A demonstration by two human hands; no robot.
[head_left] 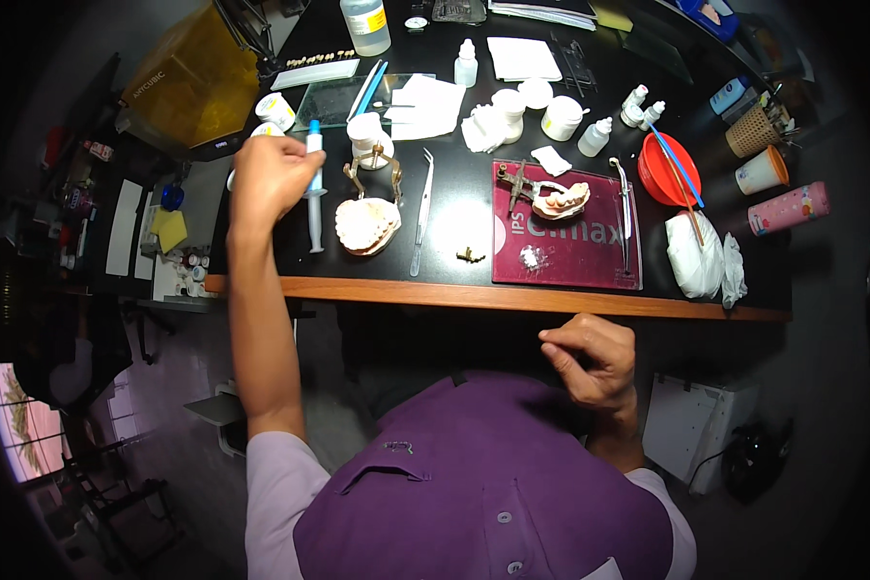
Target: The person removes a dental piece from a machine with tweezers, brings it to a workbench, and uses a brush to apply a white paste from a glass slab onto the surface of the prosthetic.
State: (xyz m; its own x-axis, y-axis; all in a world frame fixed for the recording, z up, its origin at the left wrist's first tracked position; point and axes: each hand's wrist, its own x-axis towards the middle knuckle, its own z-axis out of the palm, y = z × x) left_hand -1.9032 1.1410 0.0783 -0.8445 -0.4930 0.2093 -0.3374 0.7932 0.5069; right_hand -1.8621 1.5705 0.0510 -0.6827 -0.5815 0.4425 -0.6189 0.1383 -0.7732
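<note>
Left hand [275, 179]: 1, over the bench's left side; fingers bent, tips at the blue-capped syringe [315, 217]. Grip or mere contact: cannot tell.
Right hand [594, 358]: 1, before the wooden bench edge [406, 289]; fingers curled, thumb near index, nothing visible held.
Syringe: 1, lying left of a dental cast [367, 229], tweezers [422, 215] beyond.
Step, as judged: handling the syringe. Next move: likely calls for a secure pinch on the barrel.
</note>
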